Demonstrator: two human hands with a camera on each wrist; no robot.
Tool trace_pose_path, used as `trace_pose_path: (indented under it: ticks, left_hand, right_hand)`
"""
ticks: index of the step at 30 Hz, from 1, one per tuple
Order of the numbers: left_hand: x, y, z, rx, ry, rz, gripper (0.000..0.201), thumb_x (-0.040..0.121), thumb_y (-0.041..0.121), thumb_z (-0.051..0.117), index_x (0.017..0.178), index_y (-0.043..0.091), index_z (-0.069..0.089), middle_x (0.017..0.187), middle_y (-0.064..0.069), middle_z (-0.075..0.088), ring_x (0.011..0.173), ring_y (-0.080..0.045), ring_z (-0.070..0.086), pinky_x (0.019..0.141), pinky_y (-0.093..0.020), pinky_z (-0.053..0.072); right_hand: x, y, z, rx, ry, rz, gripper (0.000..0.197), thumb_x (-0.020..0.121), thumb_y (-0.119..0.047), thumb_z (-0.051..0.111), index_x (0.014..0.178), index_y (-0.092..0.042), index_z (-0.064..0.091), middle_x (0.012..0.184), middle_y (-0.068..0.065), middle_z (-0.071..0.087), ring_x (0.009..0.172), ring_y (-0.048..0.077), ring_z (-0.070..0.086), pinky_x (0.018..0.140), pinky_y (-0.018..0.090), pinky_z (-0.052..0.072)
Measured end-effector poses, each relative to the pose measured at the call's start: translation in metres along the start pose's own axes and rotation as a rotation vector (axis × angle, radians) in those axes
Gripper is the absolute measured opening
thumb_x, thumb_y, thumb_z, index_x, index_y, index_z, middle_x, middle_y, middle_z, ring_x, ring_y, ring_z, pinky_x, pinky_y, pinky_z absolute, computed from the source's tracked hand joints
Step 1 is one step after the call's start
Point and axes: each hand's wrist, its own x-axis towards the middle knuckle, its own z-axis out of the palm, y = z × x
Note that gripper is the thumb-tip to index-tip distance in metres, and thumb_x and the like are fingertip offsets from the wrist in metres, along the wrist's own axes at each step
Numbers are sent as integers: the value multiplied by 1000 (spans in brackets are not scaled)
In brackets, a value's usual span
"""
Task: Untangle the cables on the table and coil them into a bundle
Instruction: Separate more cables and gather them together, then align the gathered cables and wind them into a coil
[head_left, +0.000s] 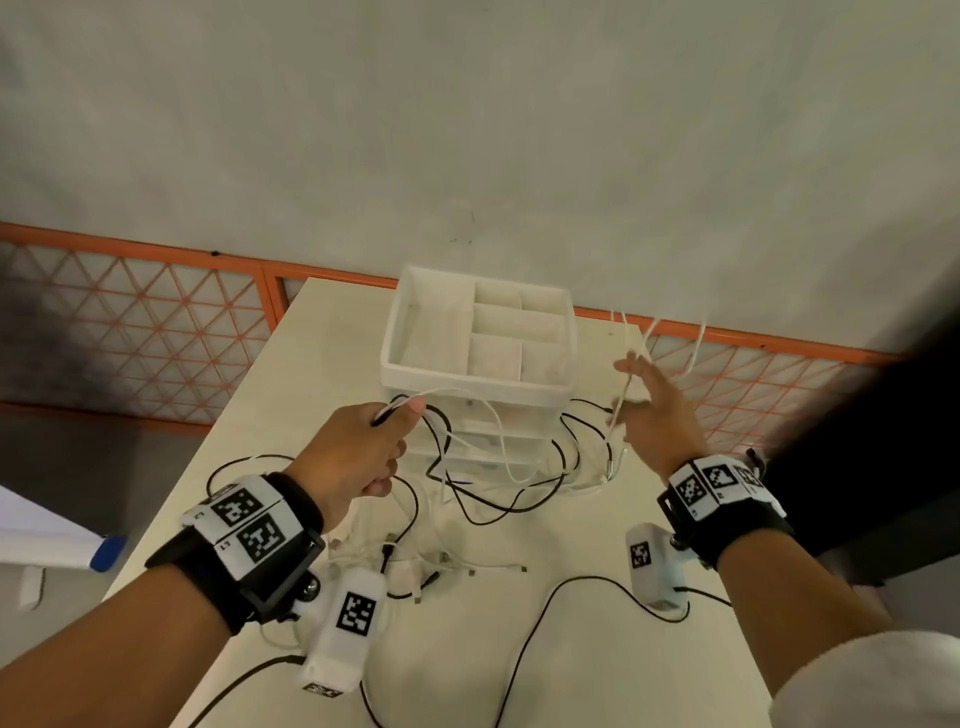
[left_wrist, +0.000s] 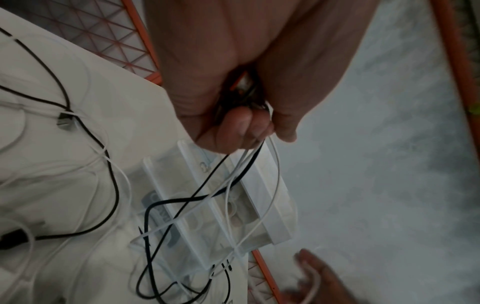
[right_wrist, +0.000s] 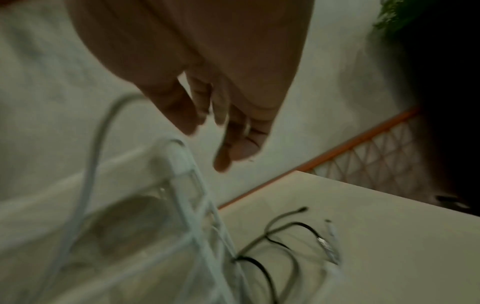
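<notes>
Cables (head_left: 483, 467), thin, light & floppy, sprawl tangled mid-frame by the organiser (head_left: 478, 332); left hand (head_left: 358, 457) pinches a bunch, right hand (head_left: 654, 410) splayed w/ white strand draped over fingers—prob best grabbed near plugs.

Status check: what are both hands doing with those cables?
Left hand grips black and white cables. Right hand open, white cable draped. Organizer amid tangle.

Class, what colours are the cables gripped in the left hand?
Black and white cables, clearest in the left wrist view.
</notes>
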Motion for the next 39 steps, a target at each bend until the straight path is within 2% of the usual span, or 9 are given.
trace_pose_path:
  ticks: [4,7,11,15,19,24,30,33,39]
  left_hand:
    - [-1,-6,2,26,7,-45,47,93,59,47,70,18,45,56,4,41,44,-10,30,39,-21,26]
    - [-1,-11,6,105,-17,-60,44,99,48,42,70,16,49,57,2,43,43,-10,32,40,-20,24]
    - [-2,-9,21,388,-184,171,44,100,42,47,67,14,59,50,11,45,42,-5,36,45,-20,28]
    - [-12,2,29,666,-346,391,41,99,39,49,69,20,67,47,22,54,49,5,49,55,-12,34]
    - [-15,-3,3,752,-440,343,40,97,47,48,75,22,71,51,14,50,49,-2,44,53,-12,34]
    - [0,-46,-12,1011,-361,314,36,97,48,47,68,33,62,62,9,56,66,-9,55,65,-24,38]
    - [2,-70,2,1072,-326,404,38,94,51,46,70,24,59,67,4,57,72,-19,57,73,-39,50]
    - [-1,-72,6,970,-316,478,34,91,58,47,92,31,68,76,5,59,78,-18,60,74,-36,50]
    - [-4,-117,-18,903,-115,259,34,97,32,51,130,24,51,113,-3,54,102,-22,58,89,-34,47]
  right_hand:
    - [-13,39,10,-439,-255,342,58,89,-8,48,144,-24,47,138,11,60,105,26,60,94,38,50]
    - [-33,22,15,-392,-212,178,49,90,-15,55,137,-24,56,116,5,71,103,22,65,89,31,51]
    - [-76,-43,35,-65,-429,-172,68,84,-31,76,140,-48,41,67,4,70,55,6,57,60,18,48]
    - [-91,-62,67,-68,-549,-254,11,88,-30,72,99,-32,69,65,-8,64,44,3,49,53,20,42]
    - [-73,-33,56,-162,-682,-28,21,93,-34,68,79,-18,67,56,0,61,46,17,55,56,27,47]
    - [-62,-16,59,-378,-135,-259,5,88,-30,69,86,-29,74,63,-6,66,60,12,64,59,18,41]
    - [-96,-17,104,-694,-395,-341,63,73,-58,68,133,-45,50,139,-7,47,129,18,44,109,44,33]
    - [-106,-26,124,-496,-531,-361,19,86,-45,60,88,-27,63,98,1,72,99,28,65,87,44,51]
    - [-99,2,123,-203,-378,54,45,95,-43,57,63,-12,65,59,-3,68,67,24,65,75,39,55]
